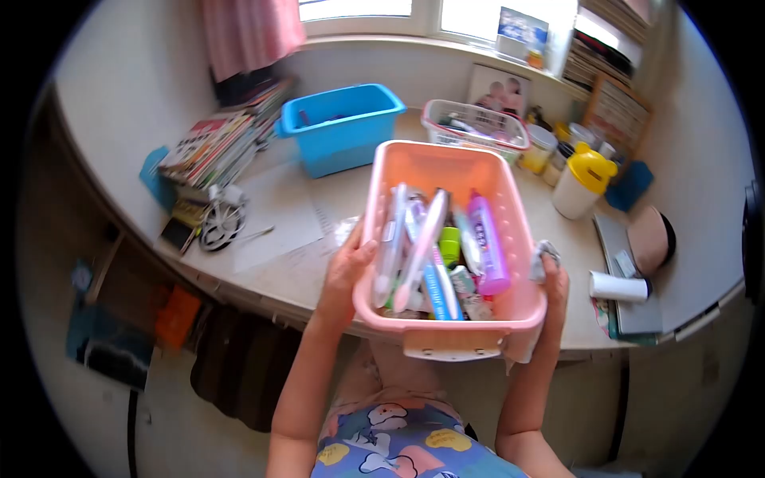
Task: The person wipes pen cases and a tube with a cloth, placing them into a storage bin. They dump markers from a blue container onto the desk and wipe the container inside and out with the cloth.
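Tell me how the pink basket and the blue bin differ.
The pink basket is held between the left hand and right hand; the blue bin stands on the desk. The pink basket's contents show plainly, while the blue bin's wall hides much of its inside. Both are open-topped.

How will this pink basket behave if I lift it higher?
The pink basket looks like molded plastic, so its walls are probably fairly stiff. Its jumbled contents, like the purple bottle, likely add some weight and could slide if it tilts.
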Tool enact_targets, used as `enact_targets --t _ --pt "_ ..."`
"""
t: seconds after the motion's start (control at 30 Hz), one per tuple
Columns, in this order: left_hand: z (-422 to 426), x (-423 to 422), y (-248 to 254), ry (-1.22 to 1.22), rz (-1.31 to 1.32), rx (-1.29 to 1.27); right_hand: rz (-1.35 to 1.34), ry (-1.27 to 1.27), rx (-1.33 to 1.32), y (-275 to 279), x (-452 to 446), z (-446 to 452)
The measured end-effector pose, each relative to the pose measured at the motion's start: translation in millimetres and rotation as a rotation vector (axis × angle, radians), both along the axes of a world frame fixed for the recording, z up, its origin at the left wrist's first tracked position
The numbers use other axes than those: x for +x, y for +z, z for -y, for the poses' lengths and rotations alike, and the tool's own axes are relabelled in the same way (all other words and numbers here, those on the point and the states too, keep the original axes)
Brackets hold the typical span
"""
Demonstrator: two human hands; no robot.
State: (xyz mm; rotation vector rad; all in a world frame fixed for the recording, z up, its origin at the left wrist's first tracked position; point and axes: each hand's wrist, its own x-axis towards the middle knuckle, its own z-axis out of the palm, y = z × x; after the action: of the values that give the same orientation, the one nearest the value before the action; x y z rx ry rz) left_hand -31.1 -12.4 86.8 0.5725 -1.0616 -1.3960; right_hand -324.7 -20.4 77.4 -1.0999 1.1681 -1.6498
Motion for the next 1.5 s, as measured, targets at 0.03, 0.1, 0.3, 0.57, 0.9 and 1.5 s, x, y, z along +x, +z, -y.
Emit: enact_targets --t 0.03,0.1,0.3,0.57,0.9,1.5 --pt "-7.1 -0.3 -1.7 0.030 0.013 0.008 0.039 0.022 -0.002 -3.6 -2.3 0.4" --pt "-31.3 -2.1 -3.2 0.080 0.048 -0.056 0.101 0.058 -0.040 -7.9 -2.9 1.4" --pt "-54.2 -14.5 5.4 0.226 0.156 -0.074 -0.055 0.033 0.009 -20.0 -12.8 0.7" --pt "50.3 57.2 -0.7 0.113 -0.086 0.042 -0.210 0.124 -0.075 6.3 65.8 -31.1" --pt "204.3 111.1 3.9 -0.291 -0.116 0.025 -1.133 -0.150 -0.470 61.2 66.4 67.9" --pt "205.0 124.1 59.4 0.170 0.809 -0.159 -1.038 -0.111 0.392 103.4 107.6 95.7"
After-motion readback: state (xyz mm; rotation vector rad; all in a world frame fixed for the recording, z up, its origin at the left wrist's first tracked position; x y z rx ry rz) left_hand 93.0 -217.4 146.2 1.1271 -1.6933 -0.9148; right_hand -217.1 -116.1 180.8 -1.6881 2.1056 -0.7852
